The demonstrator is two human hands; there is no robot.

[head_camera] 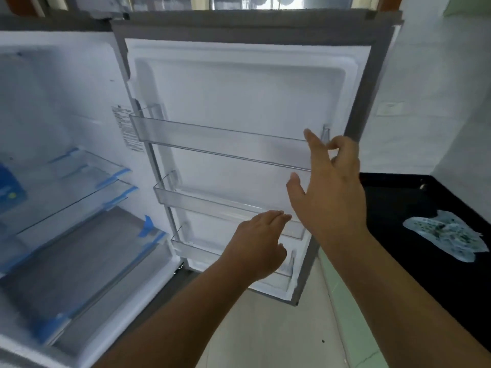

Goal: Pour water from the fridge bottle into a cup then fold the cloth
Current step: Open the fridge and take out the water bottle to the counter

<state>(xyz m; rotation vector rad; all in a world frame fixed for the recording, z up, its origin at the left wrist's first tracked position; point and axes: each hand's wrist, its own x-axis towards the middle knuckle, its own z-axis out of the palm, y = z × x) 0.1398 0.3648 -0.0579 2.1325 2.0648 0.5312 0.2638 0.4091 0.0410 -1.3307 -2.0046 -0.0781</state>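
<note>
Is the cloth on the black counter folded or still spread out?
Not folded: the cloth lies crumpled in a loose heap on the black counter, with uneven edges and no hand touching it.

Edges and blur

The blue packet [10, 187] in the fridge is cut off at the left edge; the cloth [446, 236] pattern is perhaps too blurred to read.

Open fridge door [247, 83] with three clear door bins [212, 136], glass shelves [66, 187] edged in blue tape, black tabletop [414, 208], pale tiled floor [265, 328]

Bright, even daylight; soft overall blur; wide-angle bending at the edges; faint shadows.
</note>
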